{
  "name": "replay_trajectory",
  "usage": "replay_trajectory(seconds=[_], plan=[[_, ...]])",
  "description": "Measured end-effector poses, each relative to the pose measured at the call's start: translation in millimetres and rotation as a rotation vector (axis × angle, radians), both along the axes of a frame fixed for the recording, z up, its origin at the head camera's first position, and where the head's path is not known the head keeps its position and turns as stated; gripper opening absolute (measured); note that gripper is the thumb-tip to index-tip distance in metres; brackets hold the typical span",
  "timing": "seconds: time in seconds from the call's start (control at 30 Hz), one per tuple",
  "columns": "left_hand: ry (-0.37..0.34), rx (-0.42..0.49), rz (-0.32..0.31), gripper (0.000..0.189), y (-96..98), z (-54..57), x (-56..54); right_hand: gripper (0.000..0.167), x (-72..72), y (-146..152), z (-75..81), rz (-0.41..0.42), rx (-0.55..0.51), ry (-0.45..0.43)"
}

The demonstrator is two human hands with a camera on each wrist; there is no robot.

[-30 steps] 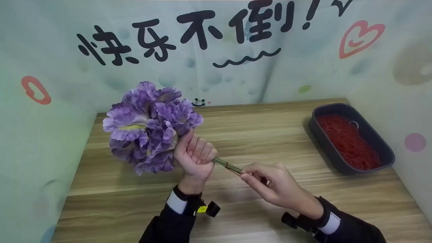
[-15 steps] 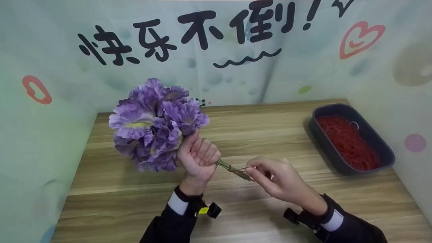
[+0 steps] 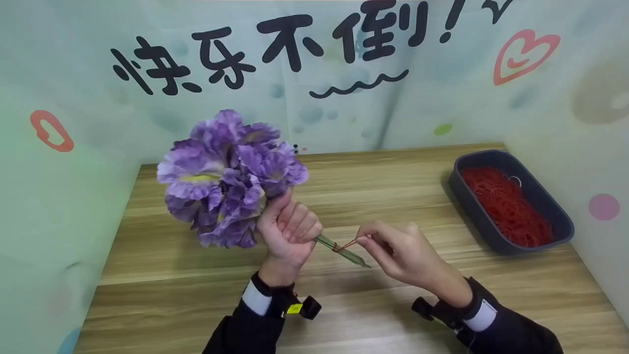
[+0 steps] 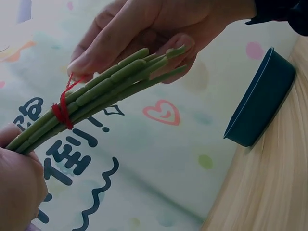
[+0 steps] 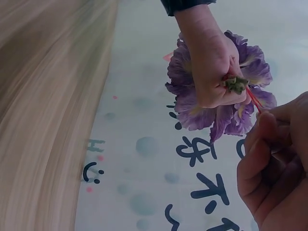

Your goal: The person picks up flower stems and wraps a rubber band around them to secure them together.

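A bunch of purple artificial flowers is held by my left hand, fingers wrapped round the stems just below the blooms. The green stems stick out beyond that fist, pointing down to the right. A red rubber band is wound round them partway to their cut ends. Between thumb and forefinger my right hand pinches a loop of this band, stretched away from the stems. In the right wrist view the taut red strands run from the stem ends to the fingertips.
At the right on the wooden table stands a dark blue-grey bin with many red rubber bands inside. A printed cloth backdrop rises behind the table and along both sides.
My right hand has come off the stem ends and pulled the rubber band's loop out sideways, baring the stem tips. The left hand and flowers have shifted slightly right.
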State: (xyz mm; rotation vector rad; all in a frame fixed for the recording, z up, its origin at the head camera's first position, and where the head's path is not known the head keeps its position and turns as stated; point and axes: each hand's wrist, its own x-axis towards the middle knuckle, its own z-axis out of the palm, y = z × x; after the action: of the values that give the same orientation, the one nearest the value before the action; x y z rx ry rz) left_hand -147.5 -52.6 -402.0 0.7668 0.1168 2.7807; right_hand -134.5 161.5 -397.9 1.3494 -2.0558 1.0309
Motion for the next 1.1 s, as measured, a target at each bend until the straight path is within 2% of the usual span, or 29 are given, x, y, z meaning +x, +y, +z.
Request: replay_trajectory(seconds=[0.1,0.43,0.8,1.1], plan=[[-0.011,0.014,0.034,0.051,-3.0,0.2,-0.8,0.003,1.9,0,1.8,0.018,0.021,-0.009],[-0.033,0.067,0.028,0.051,-11.6,5.5,-2.1,0.006,1.8,5,3.7,0.018,0.041,-0.052],[-0.075,0.094,-0.048,0.051,-8.9,8.6,0.6,0.005,-2.8,6,-1.3,-0.003,0.057,-0.097],[-0.083,0.158,-0.032,0.050,-17.6,9.6,-1.4,0.004,0.3,5,-0.2,0.055,0.088,-0.154]])
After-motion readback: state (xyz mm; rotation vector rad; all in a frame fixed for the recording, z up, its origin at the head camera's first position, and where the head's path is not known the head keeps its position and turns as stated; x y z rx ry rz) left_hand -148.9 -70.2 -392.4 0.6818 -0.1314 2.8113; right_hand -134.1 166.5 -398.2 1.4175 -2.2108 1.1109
